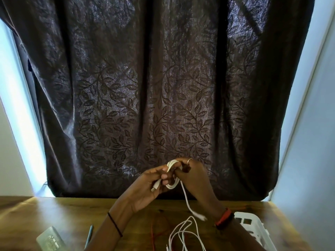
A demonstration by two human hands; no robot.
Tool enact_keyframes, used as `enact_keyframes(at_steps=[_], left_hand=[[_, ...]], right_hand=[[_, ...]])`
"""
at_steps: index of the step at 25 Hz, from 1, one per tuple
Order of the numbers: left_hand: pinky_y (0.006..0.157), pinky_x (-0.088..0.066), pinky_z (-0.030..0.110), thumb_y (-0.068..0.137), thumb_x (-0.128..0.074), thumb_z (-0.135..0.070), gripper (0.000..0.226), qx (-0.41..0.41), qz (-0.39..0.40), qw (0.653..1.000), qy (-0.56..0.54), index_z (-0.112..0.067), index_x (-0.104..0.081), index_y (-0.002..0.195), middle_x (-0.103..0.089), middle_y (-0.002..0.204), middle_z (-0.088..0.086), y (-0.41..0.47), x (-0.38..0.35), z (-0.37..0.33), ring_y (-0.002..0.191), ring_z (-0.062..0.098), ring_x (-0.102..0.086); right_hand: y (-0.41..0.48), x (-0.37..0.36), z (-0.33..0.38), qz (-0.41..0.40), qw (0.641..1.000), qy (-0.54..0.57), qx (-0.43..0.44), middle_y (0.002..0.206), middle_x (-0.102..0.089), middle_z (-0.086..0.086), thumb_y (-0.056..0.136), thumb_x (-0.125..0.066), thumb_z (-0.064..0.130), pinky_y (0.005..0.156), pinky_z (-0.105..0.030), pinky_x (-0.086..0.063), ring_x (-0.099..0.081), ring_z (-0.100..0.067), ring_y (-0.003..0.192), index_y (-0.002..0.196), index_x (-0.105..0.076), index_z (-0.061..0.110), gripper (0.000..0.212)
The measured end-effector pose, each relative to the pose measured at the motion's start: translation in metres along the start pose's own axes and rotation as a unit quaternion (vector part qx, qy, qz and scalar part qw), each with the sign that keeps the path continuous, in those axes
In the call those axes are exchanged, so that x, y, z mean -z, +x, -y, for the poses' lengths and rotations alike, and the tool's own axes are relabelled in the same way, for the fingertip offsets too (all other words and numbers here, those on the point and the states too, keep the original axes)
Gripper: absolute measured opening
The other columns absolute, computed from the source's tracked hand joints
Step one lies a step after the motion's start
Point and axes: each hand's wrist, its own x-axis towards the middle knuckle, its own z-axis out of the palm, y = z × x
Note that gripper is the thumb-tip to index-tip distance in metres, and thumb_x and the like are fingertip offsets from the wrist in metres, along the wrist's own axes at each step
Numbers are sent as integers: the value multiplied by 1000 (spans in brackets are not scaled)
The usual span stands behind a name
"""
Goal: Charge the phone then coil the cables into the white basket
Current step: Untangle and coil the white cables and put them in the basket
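Two grips, left hand (146, 188) and right hand (194, 175), clamped round coiled white cable (171, 186), tail below.

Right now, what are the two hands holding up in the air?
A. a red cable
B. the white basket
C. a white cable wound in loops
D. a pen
C: the left hand and the right hand both grip a white cable wound into loops, with one end dangling down toward the table.

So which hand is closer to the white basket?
Right. The right hand is up and left of the white basket; the left hand is further left, both holding the white cable.
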Motion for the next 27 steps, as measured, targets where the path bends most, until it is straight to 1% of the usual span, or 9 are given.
enact_keyframes(at_steps=[2,4,8,13,16,19,23,25,27], left_hand=[[73,-54,29,85,-48,-11,22,-2,-21,1000,15,-8,-67,96,-48,64,-5,-3,0,2,59,5,-49],[79,-55,35,84,-51,-13,22,1,-34,999,13,-9,-71,93,-51,66,-3,-6,2,1,61,7,-54],[76,-57,31,84,-53,-15,21,5,-33,999,33,-3,-65,97,-57,70,0,-6,5,-2,64,9,-59],[84,-52,30,86,-53,-18,22,26,-21,995,94,-15,-75,81,-58,72,-1,-5,8,-8,69,8,-59],[78,-52,26,84,-53,-19,23,36,-32,994,99,-15,-75,77,-57,70,-3,-5,9,-7,66,6,-57],[71,-54,24,85,-54,-14,16,38,-43,996,72,-11,-69,84,-58,70,-2,-4,10,-3,64,8,-57],[66,-55,20,87,-50,-10,15,24,-23,998,47,-4,-62,93,-56,69,-1,-5,7,-5,62,6,-55],[65,-55,20,84,-52,-12,18,11,-27,998,63,-6,-68,91,-56,68,-1,-2,4,-7,61,5,-55],[63,-54,20,89,-50,-10,23,-2,-54,994,92,-10,-73,89,-58,68,-1,2,2,-7,59,5,-57]], right_hand=[[2,1,-1,10,1000,6,-28,79,-70,7,80,-67,20,65,-18,-49,-63,1,69,98,-73,16,20],[3,4,-2,28,998,27,-53,71,-69,9,78,-70,22,53,-15,-45,-60,4,54,93,-73,16,16],[0,8,-2,52,976,154,-146,83,-73,-1,79,-70,13,39,-16,-42,-62,0,52,107,-69,18,28],[-3,20,-10,159,921,257,-248,104,-72,-2,75,-73,18,63,-22,-48,-66,-12,86,118,-60,34,48],[-2,21,-17,154,901,308,-264,114,-68,-6,70,-76,10,79,-27,-52,-65,-18,100,123,-55,32,61],[-4,24,-16,176,833,439,-287,108,-70,-11,66,-71,0,79,-26,-53,-67,-19,90,124,-54,17,63],[-10,24,-13,195,783,536,-249,100,-70,-14,62,-77,3,72,-26,-58,-70,-20,79,122,-56,14,65],[-11,21,-11,184,804,525,-209,97,-71,-15,57,-84,7,74,-27,-58,-70,-21,81,122,-57,19,71],[-10,18,-10,156,884,414,-149,91,-73,-12,66,-78,7,78,-27,-57,-70,-20,84,120,-55,24,61]])
